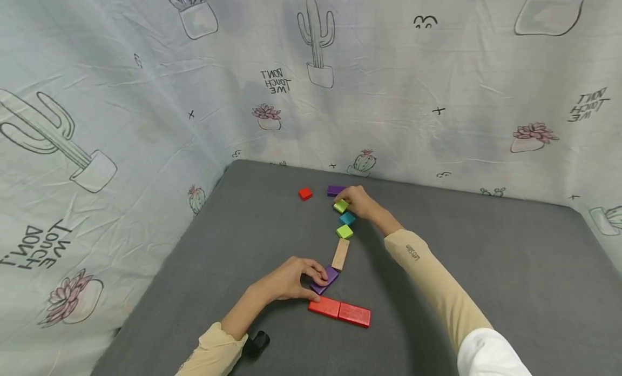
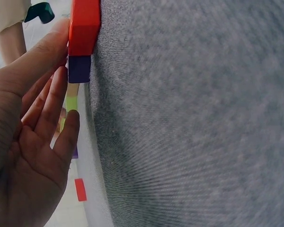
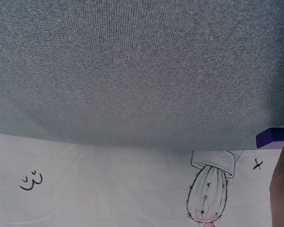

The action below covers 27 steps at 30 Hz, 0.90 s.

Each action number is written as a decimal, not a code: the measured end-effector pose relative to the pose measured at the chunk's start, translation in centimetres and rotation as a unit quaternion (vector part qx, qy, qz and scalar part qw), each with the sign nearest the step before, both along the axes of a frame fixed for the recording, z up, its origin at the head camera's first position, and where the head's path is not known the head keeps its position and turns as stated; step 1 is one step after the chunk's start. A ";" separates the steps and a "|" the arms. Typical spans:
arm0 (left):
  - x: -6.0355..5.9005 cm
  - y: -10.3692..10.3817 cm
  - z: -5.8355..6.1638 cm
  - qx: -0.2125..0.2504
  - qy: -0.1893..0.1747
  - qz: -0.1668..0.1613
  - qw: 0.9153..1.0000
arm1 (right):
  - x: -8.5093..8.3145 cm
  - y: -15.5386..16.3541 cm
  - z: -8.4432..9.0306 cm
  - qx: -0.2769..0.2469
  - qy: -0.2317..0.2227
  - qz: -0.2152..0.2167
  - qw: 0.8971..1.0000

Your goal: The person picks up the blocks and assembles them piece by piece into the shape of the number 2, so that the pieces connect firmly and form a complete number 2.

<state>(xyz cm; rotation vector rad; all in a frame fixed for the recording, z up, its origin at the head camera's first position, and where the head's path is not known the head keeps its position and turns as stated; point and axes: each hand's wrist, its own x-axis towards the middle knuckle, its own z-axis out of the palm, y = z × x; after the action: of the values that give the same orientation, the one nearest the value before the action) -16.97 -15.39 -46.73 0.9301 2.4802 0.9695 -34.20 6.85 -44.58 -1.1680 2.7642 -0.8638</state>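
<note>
A crooked line of flat blocks runs up the grey table. My left hand pinches a purple block between thumb and fingers, right behind two red blocks laid end to end. The left wrist view shows that hand at the purple block and a red block. My right hand reaches far out, fingers curled on a yellow-green block. Between the hands lie a teal block, a green block and a wooden block.
Another purple block and a small red block lie near the far edge. A cactus-print cloth walls the table at the back and both sides. Bare grey surface spreads to the right and left of the blocks.
</note>
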 end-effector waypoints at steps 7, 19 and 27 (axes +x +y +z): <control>0.0 0.0 0.1 0.004 -0.003 0.003 1.000 | -0.4 -0.2 -0.4 -0.004 0.022 0.045 0.999; 0.1 -0.1 -0.5 0.007 0.005 0.000 1.000 | -0.3 -0.4 -0.7 0.016 0.010 0.069 0.997; 0.2 -0.2 -0.6 0.009 0.003 -0.002 1.000 | -0.3 -0.6 -0.8 0.028 0.005 0.071 0.997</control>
<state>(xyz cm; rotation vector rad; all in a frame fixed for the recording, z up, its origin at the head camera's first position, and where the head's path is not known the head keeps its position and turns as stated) -16.74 -15.64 -47.28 0.9444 2.4767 0.9917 -34.51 6.21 -45.43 -1.3423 2.6543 -0.7653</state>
